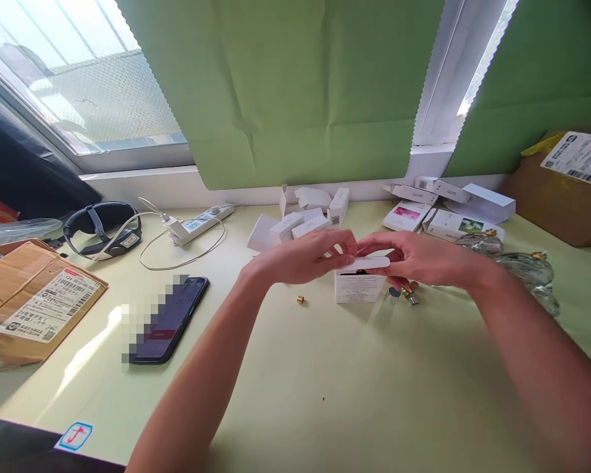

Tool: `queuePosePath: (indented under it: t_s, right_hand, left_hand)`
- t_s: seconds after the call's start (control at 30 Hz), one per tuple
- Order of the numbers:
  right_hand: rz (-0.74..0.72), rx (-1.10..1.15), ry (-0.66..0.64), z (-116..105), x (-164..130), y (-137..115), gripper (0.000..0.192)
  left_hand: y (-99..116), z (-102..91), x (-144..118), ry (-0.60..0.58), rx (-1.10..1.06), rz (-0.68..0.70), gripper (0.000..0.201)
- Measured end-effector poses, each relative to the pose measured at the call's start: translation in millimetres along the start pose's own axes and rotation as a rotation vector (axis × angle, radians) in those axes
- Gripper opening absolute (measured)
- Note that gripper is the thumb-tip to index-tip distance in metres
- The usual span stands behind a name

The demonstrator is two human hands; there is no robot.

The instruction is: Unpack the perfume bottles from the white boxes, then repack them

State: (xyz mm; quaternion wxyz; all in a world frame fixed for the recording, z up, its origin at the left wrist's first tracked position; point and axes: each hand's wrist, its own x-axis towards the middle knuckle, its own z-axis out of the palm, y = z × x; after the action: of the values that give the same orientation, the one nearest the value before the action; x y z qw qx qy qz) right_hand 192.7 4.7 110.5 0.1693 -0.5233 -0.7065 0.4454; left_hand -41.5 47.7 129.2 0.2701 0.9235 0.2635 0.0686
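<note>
My left grip (308,257) and right grip (414,257) meet over a small white box (357,286) that stands on the pale green table (325,394); my fingertips pinch its top flap. A small gold cap (300,299) lies just beside the box, and a phone (170,320) lies to the left.

Your right hand (414,257) covers part of the small white box (358,281), so its top opening stays hidden. The phone (170,320) is partly pixelated. The cardboard parcel (569,190) runs off the right edge.
</note>
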Motion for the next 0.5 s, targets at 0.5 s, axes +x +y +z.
queuePosePath:
  t_s: [0.5]
  right_hand:
    - [0.001,-0.181,-0.155,-25.0,-9.1,17.1,0.067]
  left_hand:
    - [-0.3,7.9,5.2,0.001,0.035,-0.033,0.027]
